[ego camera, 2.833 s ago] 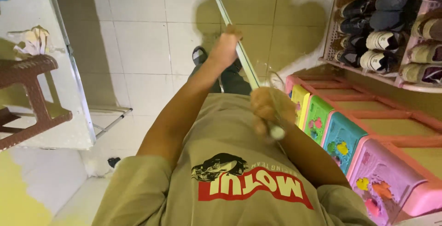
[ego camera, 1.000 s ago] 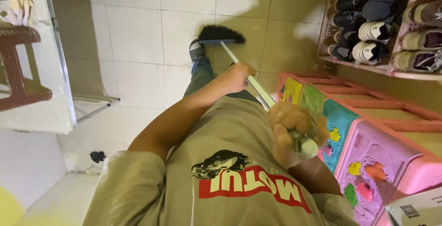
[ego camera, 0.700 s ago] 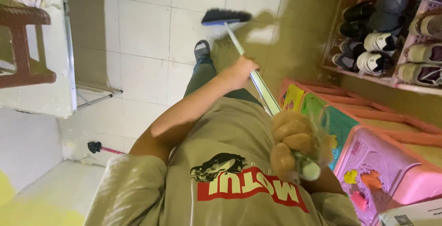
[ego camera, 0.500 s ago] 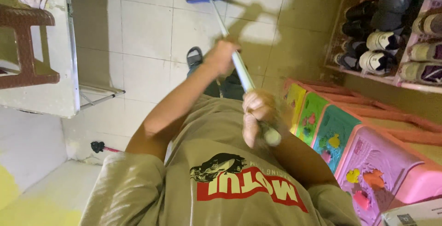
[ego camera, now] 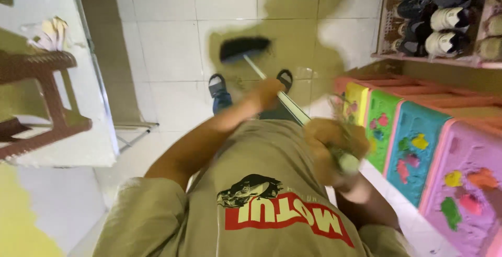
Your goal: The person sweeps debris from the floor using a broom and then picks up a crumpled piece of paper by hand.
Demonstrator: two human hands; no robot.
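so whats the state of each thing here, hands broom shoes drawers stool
left hand: closed around the broom handle, lower down
right hand: closed around the handle's top end, blurred
broom: tilted, bristles on the tiled floor
sandals: worn, flat on the floor
shoes: stored on the rack
drawers: all shut
stool: standing upright

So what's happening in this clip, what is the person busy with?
A person is sweeping a tiled floor with a broom. The left hand grips the handle midway down, and the right hand grips it near the top end, close to the chest. The dark broom head rests on the tiles just ahead of the sandalled feet. To the right stands a colourful plastic drawer unit, with a shoe rack beyond it; a brown stool stands on the left.
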